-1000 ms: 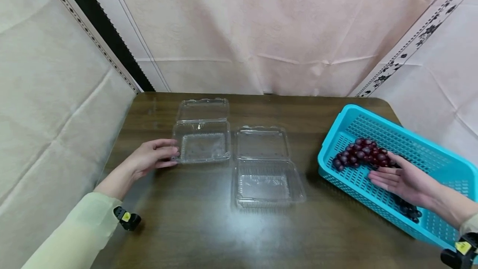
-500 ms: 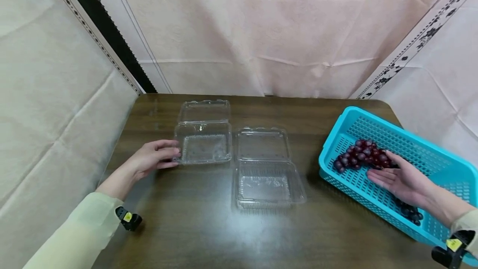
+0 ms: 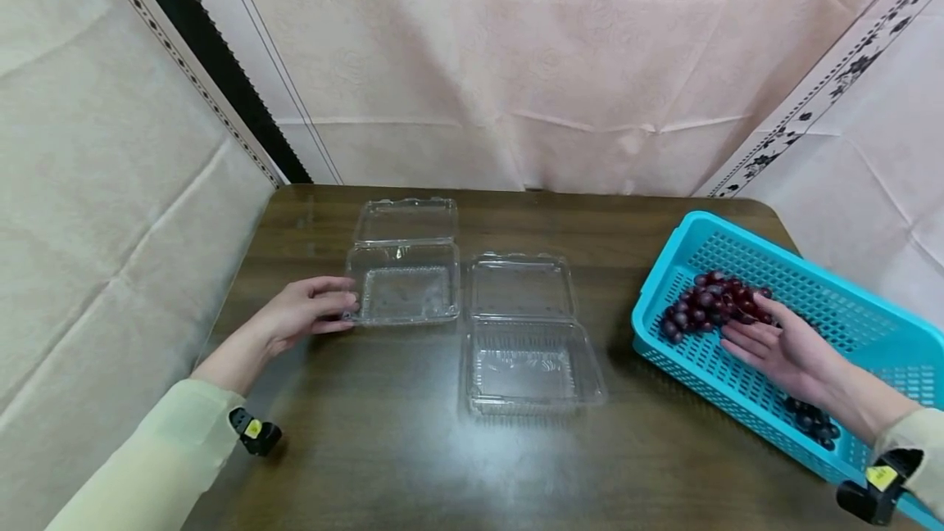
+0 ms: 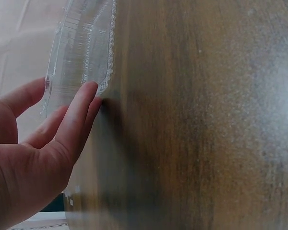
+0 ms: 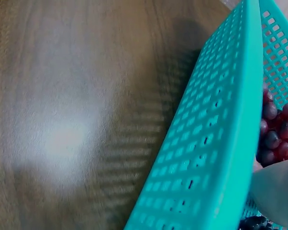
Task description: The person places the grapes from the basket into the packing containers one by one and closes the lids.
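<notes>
Two clear plastic clamshell boxes lie with their lids folded back on the table. My left hand (image 3: 313, 310) touches the left side of the farther clamshell box (image 3: 404, 289); in the left wrist view its fingers lie fairly straight along the box's edge. The nearer clamshell box (image 3: 524, 367) is to the right, untouched. Inside the turquoise basket (image 3: 686, 367), my right hand (image 3: 792, 351) reaches to a bunch of red grapes (image 3: 704, 301), thumb near its top and straight fingers at its lower edge. In the right wrist view the basket wall and blur hide most of this hand.
A bunch of black grapes (image 3: 814, 424) lies in the basket under the right forearm. The basket stands at the right edge of the brown wooden table (image 3: 383, 441). Pale cloth (image 3: 487, 64) hangs behind and at both sides.
My right hand has shifted slightly left, its fingers closer in to the red grapes, and the bunch has moved a little. The left hand keeps its place at the farther box.
</notes>
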`<action>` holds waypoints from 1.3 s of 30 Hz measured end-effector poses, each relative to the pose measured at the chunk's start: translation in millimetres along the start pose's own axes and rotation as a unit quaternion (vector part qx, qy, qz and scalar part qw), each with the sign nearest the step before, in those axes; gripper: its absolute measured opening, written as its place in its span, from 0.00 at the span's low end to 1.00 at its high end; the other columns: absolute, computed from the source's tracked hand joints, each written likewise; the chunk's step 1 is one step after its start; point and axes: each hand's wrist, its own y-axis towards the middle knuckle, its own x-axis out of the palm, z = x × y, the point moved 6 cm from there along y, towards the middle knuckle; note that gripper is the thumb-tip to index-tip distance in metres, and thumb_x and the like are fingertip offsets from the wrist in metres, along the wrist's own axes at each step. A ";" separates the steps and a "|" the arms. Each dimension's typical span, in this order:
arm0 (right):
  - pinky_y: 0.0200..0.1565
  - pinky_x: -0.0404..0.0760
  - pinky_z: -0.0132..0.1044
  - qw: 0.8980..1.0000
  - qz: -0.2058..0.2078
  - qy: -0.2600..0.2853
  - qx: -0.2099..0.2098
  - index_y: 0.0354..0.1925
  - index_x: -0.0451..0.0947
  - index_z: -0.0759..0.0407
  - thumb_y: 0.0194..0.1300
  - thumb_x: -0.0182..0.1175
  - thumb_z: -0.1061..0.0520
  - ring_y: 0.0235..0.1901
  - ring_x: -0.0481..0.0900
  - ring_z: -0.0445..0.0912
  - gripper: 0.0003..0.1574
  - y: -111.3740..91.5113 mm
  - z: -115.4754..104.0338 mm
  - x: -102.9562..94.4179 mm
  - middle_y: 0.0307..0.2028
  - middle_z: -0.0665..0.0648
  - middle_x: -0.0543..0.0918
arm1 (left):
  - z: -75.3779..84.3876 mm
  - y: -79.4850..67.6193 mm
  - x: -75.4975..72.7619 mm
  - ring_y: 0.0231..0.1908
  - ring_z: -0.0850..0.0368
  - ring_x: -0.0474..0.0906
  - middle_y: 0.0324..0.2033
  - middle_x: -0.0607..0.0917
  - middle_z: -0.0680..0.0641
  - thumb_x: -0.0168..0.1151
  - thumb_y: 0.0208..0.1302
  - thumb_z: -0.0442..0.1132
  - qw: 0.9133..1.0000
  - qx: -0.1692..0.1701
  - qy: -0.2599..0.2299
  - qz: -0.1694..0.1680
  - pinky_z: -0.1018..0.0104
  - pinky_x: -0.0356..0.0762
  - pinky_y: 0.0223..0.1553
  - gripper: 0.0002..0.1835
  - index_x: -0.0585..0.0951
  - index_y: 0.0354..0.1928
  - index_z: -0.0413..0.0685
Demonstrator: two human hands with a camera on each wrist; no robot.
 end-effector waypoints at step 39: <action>0.80 0.65 0.42 1.000 -0.005 -0.008 0.023 0.81 0.10 0.38 0.85 0.49 0.39 0.83 0.51 0.55 0.60 34.4 14.9 42.6 0.83 0.53 0.17 | 0.7 0.1 2.7 0.60 0.51 0.82 0.74 0.67 0.27 0.62 0.81 0.38 1.000 -0.003 0.003 -0.004 0.54 0.87 0.61 0.35 0.60 0.81 0.32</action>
